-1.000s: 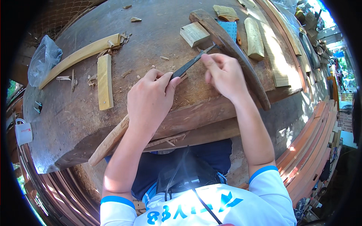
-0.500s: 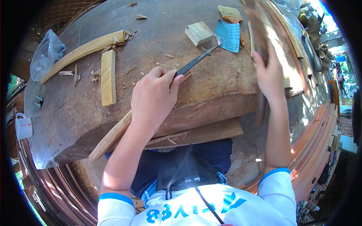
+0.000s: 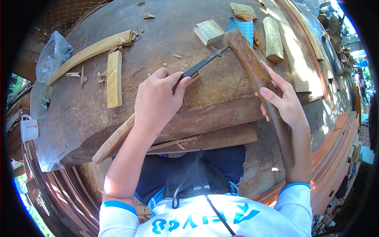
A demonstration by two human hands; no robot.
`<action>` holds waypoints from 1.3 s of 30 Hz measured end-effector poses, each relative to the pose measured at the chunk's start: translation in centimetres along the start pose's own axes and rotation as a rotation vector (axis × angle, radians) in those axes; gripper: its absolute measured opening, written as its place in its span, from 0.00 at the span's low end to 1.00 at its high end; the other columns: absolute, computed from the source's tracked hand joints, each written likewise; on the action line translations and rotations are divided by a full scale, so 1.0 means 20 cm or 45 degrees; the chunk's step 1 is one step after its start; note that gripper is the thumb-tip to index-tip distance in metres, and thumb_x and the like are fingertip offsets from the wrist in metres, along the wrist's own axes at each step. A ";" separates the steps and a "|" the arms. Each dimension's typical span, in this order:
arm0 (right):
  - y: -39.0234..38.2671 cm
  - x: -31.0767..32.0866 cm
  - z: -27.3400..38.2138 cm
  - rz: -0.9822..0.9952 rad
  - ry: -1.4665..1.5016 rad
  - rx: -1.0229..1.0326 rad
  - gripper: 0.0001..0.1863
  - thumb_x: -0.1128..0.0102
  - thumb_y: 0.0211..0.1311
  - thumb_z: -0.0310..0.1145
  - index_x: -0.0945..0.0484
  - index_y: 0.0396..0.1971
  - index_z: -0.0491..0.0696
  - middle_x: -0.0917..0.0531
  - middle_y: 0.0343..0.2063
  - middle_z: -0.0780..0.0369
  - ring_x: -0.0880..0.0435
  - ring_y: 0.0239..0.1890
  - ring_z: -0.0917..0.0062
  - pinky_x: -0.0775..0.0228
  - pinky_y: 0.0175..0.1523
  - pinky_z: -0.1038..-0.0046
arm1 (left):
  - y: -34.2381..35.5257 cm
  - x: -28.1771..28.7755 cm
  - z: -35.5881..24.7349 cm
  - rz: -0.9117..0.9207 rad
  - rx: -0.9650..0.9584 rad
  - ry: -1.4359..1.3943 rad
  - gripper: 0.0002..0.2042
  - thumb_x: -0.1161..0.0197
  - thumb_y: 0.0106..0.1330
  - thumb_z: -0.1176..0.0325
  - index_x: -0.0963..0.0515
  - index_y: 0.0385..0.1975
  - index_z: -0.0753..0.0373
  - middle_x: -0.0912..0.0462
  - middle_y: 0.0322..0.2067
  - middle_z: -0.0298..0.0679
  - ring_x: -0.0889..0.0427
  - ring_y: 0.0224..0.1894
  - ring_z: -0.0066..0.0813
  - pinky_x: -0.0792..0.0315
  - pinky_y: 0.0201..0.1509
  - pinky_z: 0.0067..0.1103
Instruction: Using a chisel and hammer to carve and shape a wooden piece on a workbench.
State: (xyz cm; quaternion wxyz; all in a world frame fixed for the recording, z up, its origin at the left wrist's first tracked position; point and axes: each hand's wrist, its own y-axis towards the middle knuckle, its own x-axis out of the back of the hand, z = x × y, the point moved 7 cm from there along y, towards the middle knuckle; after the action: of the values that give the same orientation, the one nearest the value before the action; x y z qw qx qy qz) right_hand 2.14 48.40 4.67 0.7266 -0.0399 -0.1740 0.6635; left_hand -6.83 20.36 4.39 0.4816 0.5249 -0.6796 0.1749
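My left hand [image 3: 158, 98] is closed on a dark, slim metal tool [image 3: 201, 63], which points up and right over the bench. A pale, rough wooden piece [image 3: 114, 140] slants down from under that hand past the bench's front edge. My right hand [image 3: 282, 98] grips a long, dark brown wooden club [image 3: 248, 55], held slanting with its upper end near the tool's far end and its lower end along my right forearm. Behind these lie a square wooden block [image 3: 209, 32], a blue paper sheet [image 3: 241, 26], a brush [image 3: 244, 11] and a rounded pale wood piece [image 3: 273, 38].
The thick wooden bench [image 3: 79, 126] holds scattered chips, a curved strip [image 3: 87, 55], a short yellow board [image 3: 114, 79] and a clear plastic bag [image 3: 53, 57]. A white mug [image 3: 29, 129] is at left. Long boards [image 3: 327, 154] are stacked at right.
My right hand has left the metal tool and taken hold of the dark club, which has been lifted and swung around toward me. My left hand has stayed on the tool.
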 end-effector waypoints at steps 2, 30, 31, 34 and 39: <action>0.03 0.02 0.01 0.038 0.056 0.048 0.38 0.38 0.73 0.40 0.43 0.78 0.50 0.20 0.37 0.57 0.19 0.20 0.80 0.27 0.20 0.77 | 0.00 0.00 0.00 0.004 0.002 -0.002 0.13 0.31 0.70 0.58 0.11 0.41 0.61 0.15 0.31 0.39 0.16 0.26 0.35 0.23 0.35 0.28; 0.04 0.04 -0.05 -0.320 0.123 0.033 0.35 0.43 0.77 0.37 0.43 0.78 0.48 0.18 0.38 0.57 0.20 0.20 0.80 0.27 0.20 0.78 | 0.00 0.03 0.06 0.059 0.011 -0.187 0.11 0.26 0.64 0.63 0.11 0.41 0.61 0.19 0.29 0.38 0.20 0.24 0.31 0.26 0.32 0.26; 0.03 0.07 -0.05 -0.429 0.229 0.028 0.35 0.42 0.76 0.38 0.44 0.78 0.48 0.18 0.38 0.56 0.20 0.20 0.80 0.27 0.20 0.78 | 0.00 0.03 0.06 0.045 0.001 -0.192 0.11 0.26 0.63 0.63 0.11 0.41 0.61 0.18 0.29 0.38 0.20 0.24 0.32 0.26 0.32 0.26; 0.02 -0.01 -0.06 -0.160 0.242 -0.060 0.34 0.45 0.77 0.37 0.43 0.77 0.45 0.18 0.40 0.54 0.19 0.20 0.77 0.27 0.20 0.77 | 0.00 0.03 0.05 0.037 0.003 -0.199 0.11 0.26 0.63 0.64 0.11 0.41 0.61 0.19 0.29 0.38 0.20 0.24 0.32 0.26 0.31 0.26; 0.00 -0.07 -0.07 -0.068 0.421 -0.055 0.36 0.44 0.76 0.38 0.46 0.78 0.45 0.19 0.40 0.52 0.18 0.20 0.73 0.27 0.19 0.75 | 0.00 0.04 0.06 0.041 0.015 -0.225 0.10 0.26 0.64 0.64 0.11 0.40 0.61 0.19 0.28 0.38 0.19 0.24 0.32 0.26 0.30 0.26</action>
State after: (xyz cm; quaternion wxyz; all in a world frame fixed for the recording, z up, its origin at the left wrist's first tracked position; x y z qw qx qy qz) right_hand 2.51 47.38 3.02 0.7616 -0.1596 -0.0674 0.6245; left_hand -7.38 19.02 4.57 0.4138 0.5302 -0.7268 0.1396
